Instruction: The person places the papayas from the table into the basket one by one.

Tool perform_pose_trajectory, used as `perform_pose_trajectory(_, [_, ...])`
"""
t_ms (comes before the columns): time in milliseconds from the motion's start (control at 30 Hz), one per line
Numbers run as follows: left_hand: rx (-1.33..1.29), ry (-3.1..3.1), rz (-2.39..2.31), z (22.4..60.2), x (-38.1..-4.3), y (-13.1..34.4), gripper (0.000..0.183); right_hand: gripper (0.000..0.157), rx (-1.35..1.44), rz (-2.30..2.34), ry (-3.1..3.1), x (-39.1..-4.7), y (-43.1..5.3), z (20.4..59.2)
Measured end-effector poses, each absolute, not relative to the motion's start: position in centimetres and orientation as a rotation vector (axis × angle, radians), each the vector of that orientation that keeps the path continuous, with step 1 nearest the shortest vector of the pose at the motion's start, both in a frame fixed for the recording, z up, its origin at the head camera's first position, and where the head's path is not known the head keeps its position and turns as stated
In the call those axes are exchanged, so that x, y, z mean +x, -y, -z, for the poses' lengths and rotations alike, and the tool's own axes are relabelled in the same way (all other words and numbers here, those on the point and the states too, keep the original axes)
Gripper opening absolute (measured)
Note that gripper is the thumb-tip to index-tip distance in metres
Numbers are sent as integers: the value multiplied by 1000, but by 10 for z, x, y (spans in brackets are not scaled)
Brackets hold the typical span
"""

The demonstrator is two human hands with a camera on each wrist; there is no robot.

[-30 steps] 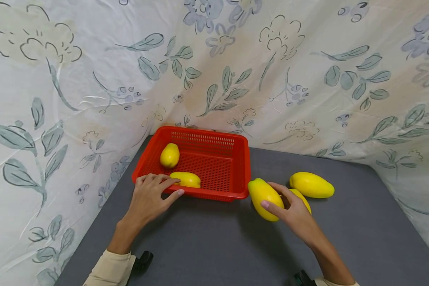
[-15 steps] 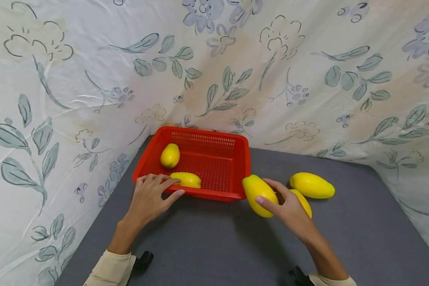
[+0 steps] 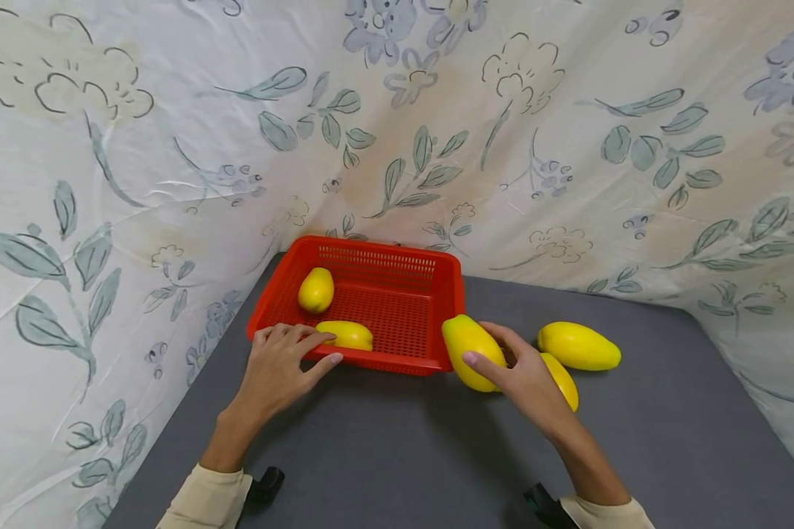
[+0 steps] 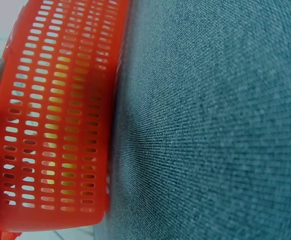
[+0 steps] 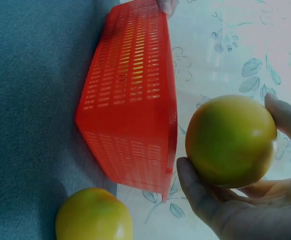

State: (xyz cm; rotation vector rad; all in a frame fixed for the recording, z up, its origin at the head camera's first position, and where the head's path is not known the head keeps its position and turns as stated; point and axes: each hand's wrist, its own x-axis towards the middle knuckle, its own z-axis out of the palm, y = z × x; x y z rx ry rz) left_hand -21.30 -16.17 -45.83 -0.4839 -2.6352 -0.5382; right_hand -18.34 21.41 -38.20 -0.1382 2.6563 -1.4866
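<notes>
In the head view my right hand [image 3: 526, 378] grips a yellow papaya [image 3: 471, 353], thumb on the near side, off the table by the right front corner of the red plastic basket [image 3: 403, 361]. The right wrist view shows this papaya [image 5: 230, 142] end-on, greenish in the middle, apart from the basket rim [image 5: 171, 125]. My left hand [image 3: 278, 371] holds the basket's front rim near the left corner, fingers over the edge and thumb outside. Inside the basket lie two papayas, one at the back left [image 3: 315, 290] and one along the front wall [image 3: 347, 335].
Two more papayas rest on the grey table [image 3: 384, 455] to the right, one whole in view [image 3: 578, 345] and one partly behind my right hand [image 3: 561, 380]. Floral cloth [image 3: 397, 147] hangs behind and at both sides of the table.
My right hand has carried its papaya left and slightly up, closer to the basket's right front corner. The left hand has stayed on the rim.
</notes>
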Motion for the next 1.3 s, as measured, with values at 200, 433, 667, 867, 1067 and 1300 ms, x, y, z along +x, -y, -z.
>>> perform_pose_trajectory(200, [-485, 2642, 542, 457, -212, 161, 45, 75, -125, 1513, -2656, -187, -209, 380])
perform_pose_trajectory(433, [-491, 2623, 545, 458, -213, 161, 43, 75, -133, 1532, -2668, -191, -207, 381])
perform_pose_trajectory(667, [-492, 2619, 546, 457, -214, 161, 43, 75, -102, 1580, -2647, -194, -206, 380])
perform_pose_trajectory(867, [-488, 2617, 542, 457, -214, 162, 43, 73, -84, 1569, -2642, -193, -208, 379])
perform_pose_trajectory(1067, [-480, 2627, 545, 457, -214, 161, 44, 74, -61, 1558, -2635, -193, -215, 382])
perform_pose_trajectory(1300, [-468, 2638, 532, 457, -214, 159, 46, 74, -50, 1561, -2641, -193, -222, 385])
